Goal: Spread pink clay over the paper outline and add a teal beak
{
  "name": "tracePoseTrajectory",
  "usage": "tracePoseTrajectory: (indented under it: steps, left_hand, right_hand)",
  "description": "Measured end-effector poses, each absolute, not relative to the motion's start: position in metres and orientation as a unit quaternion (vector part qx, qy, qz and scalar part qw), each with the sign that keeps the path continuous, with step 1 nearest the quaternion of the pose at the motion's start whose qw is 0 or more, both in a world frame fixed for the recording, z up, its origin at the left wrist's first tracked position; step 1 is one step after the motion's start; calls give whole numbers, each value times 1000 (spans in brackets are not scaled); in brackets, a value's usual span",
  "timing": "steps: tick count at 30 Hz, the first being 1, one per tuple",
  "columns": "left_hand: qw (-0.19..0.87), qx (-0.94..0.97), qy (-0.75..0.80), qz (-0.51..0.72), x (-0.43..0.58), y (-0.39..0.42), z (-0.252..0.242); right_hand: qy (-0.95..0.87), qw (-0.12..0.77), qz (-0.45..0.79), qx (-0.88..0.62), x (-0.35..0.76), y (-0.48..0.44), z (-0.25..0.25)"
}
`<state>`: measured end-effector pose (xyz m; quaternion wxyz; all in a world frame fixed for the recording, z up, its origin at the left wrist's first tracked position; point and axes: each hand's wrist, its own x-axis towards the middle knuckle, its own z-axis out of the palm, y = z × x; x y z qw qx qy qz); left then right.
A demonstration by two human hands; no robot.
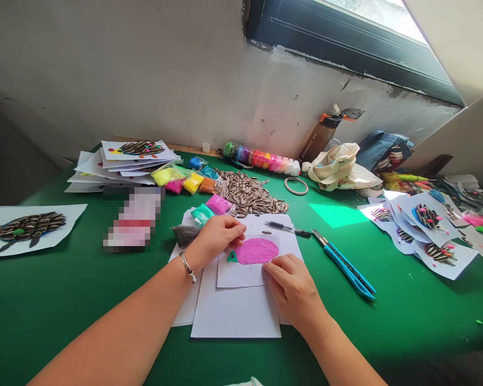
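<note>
A small white paper [241, 277] lies on larger white sheets in front of me. On it is a flat oval of pink clay [257, 251], with a teal clay head [232, 256] at its left end. My left hand [219, 236], a bracelet at its wrist, hovers by the oval's upper left with thumb and forefinger pinched; whatever is between them is too small to make out. My right hand [293, 281] rests on the paper with curled fingers, its fingertips at the oval's lower right edge. Anything in that grip is hidden.
Sunflower seeds [249, 192] are heaped behind the sheets, beside bagged clay [193, 183]. A blue utility knife [348, 268] and a pen [287, 229] lie to the right. Finished seed pictures [426, 217] are on both sides. A bottle [320, 136] stands by the wall.
</note>
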<state>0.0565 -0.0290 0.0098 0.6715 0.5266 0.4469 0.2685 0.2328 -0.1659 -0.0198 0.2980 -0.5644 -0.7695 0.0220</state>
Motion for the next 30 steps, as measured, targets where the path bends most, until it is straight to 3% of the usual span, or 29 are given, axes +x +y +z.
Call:
tracePoseTrajectory:
  steps: [7,14,21,26,30]
  left_hand:
    - [672,525,448,268,57,-29,9]
    - [671,527,446,270,56,-29,8]
    - [669,528,448,271,56,-30,9]
    - [671,530,445,267,56,-29,8]
    - [671,529,444,269,56,-28,7]
  right_hand:
    - [-707,368,105,-595,241,-166,-27]
    - [-757,307,42,-575,233,-165,-22]
    - [-723,356,108,-583,239,-166,-23]
    - [-780,279,51,-557,236,-169,-18]
    - [-791,266,17,-550,232,-169,-19]
